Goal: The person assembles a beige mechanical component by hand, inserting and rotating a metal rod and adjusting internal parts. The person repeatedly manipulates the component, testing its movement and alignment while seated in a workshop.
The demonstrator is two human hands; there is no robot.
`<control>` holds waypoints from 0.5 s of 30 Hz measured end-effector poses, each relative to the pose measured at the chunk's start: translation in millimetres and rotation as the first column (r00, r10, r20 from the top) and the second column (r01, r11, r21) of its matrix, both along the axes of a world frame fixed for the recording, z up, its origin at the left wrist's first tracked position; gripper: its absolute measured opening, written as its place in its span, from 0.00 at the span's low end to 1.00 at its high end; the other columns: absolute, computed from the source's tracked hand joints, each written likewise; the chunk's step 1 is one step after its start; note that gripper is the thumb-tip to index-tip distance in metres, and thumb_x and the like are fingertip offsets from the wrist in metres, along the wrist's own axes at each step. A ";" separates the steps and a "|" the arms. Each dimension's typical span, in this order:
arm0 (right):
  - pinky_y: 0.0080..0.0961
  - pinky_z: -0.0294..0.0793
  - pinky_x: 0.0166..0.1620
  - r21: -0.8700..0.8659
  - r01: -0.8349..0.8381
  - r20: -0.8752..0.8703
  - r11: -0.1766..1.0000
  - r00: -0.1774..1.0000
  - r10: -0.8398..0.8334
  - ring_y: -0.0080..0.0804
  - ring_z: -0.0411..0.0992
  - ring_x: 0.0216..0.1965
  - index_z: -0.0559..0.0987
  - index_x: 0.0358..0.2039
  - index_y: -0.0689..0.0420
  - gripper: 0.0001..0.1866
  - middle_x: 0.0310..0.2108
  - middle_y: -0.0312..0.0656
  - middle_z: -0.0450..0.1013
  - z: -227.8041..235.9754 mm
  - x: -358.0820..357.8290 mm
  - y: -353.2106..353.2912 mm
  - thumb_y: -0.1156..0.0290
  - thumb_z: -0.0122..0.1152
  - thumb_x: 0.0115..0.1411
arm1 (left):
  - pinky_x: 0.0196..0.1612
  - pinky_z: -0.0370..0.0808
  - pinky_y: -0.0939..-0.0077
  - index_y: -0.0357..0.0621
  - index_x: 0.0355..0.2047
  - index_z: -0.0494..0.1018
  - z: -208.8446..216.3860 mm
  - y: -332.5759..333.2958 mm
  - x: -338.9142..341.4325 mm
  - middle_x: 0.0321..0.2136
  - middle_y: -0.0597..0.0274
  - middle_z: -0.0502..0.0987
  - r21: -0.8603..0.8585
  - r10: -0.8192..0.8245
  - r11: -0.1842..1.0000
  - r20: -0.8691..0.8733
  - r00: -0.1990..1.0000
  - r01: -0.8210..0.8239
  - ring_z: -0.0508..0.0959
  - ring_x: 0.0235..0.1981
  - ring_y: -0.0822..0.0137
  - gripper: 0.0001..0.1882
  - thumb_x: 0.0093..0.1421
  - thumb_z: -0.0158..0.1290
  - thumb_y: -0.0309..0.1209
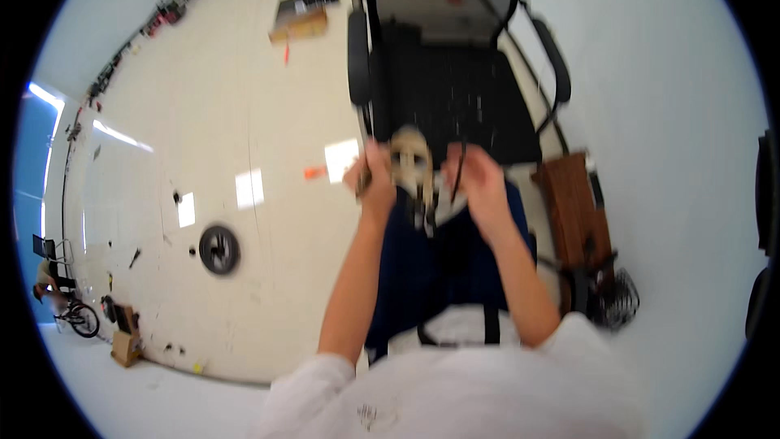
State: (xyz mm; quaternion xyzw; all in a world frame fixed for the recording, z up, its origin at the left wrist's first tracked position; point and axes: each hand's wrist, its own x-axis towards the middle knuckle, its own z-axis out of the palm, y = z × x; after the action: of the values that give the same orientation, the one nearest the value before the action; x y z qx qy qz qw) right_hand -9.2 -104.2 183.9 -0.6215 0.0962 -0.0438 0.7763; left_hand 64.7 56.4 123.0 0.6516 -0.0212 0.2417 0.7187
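A beige, slotted, rounded piece [410,149] with dark strap-like parts hanging from it lies between my hands, in front of the chair seat. My left hand [375,183] is closed at its left, around a narrow brownish thing [363,181] whose kind is blurred. On the other side, my right hand [481,181] has its fingers curled in, pinching a thin dark strip [459,172] that stands roughly upright. Whether the strip joins the beige piece cannot be made out. Both hands are above my dark blue trousers [455,256].
A black office chair [447,89] with armrests stands right before me. To the right is a brown wooden box [575,207] near a black wire basket [621,301]. A small wheel [219,249] lies on the floor at left. Far left, a person [53,284] is beside a bicycle [81,319].
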 end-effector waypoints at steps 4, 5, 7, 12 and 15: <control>0.30 0.70 0.46 -0.464 -0.076 0.086 0.882 0.988 0.131 0.30 0.69 0.48 0.72 0.51 0.55 0.31 0.48 0.40 0.69 36.9 -20.1 9.8 0.65 0.74 0.47 | 0.21 0.63 0.79 0.35 0.16 0.67 19.2 0.7 -2.6 0.13 0.66 0.69 -0.021 -0.018 1.000 0.027 0.999 0.019 0.66 0.15 0.78 0.19 0.66 0.46 0.27; 0.30 0.69 0.47 -0.504 -0.062 0.108 0.862 0.985 0.134 0.32 0.69 0.48 0.71 0.53 0.55 0.33 0.49 0.41 0.68 34.3 -23.8 11.1 0.64 0.74 0.47 | 0.21 0.63 0.79 0.34 0.16 0.67 22.0 0.9 -2.9 0.12 0.65 0.69 -0.030 -0.019 0.999 0.015 1.000 0.019 0.66 0.15 0.77 0.19 0.66 0.45 0.27; 0.31 0.70 0.48 -0.571 -0.073 0.126 0.818 0.976 0.175 0.36 0.69 0.48 0.69 0.55 0.55 0.36 0.49 0.43 0.67 27.7 -33.7 13.0 0.61 0.74 0.47 | 0.20 0.60 0.79 0.34 0.15 0.64 23.7 3.3 0.4 0.12 0.65 0.68 -0.072 -0.015 0.997 0.040 0.999 0.018 0.65 0.15 0.77 0.20 0.66 0.44 0.26; 0.35 0.74 0.45 -0.656 -0.174 -0.087 0.734 0.984 0.155 0.39 0.72 0.49 0.69 0.55 0.58 0.32 0.50 0.47 0.70 -31.4 -38.8 -9.6 0.62 0.69 0.52 | 0.20 0.58 0.78 0.34 0.14 0.62 20.9 0.6 1.0 0.11 0.65 0.67 -0.126 -0.038 0.991 0.026 0.999 0.041 0.63 0.15 0.77 0.21 0.66 0.44 0.26; 0.26 0.76 0.40 -0.634 -0.108 -0.089 0.766 0.994 0.066 0.32 0.76 0.40 0.70 0.54 0.59 0.27 0.42 0.42 0.75 -56.0 -12.3 -26.1 0.64 0.67 0.55 | 0.20 0.57 0.78 0.34 0.13 0.62 16.0 1.0 0.7 0.11 0.66 0.66 -0.146 -0.056 0.987 0.027 0.998 0.059 0.62 0.14 0.78 0.22 0.66 0.44 0.27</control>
State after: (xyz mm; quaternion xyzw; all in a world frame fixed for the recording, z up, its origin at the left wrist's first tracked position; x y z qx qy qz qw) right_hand -21.6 -130.3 127.9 -0.8525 0.0706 -0.0185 0.5176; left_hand 65.4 57.4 139.0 0.5932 -0.0302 0.2290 0.7712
